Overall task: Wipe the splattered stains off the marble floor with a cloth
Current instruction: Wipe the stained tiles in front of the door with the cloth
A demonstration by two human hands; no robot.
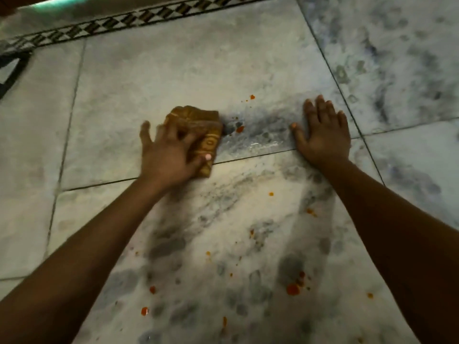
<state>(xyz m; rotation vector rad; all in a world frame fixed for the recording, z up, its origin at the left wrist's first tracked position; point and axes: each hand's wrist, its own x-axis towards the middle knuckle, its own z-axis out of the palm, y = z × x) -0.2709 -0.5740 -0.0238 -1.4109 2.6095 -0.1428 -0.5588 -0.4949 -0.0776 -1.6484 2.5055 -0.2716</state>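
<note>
A folded brown patterned cloth [198, 125] lies on the grey-white marble floor [188, 70], and my left hand [169, 152] grips it from the near side with curled fingers and thumb. Just right of the cloth sits an orange-red stain [240, 129], with a smaller one [252, 97] farther away. My right hand [323, 130] rests flat on the floor to the right, fingers spread and straight, holding nothing. Several more orange-red spots dot the near tile, the largest being one stain [293, 289] close to my right forearm. A wet streak shows between the cloth and my right hand.
A dark mosaic border strip [124, 22] runs across the far side of the floor. A dark-edged object [12, 70] lies at the far left. Dark grout lines [248, 156] divide the tiles.
</note>
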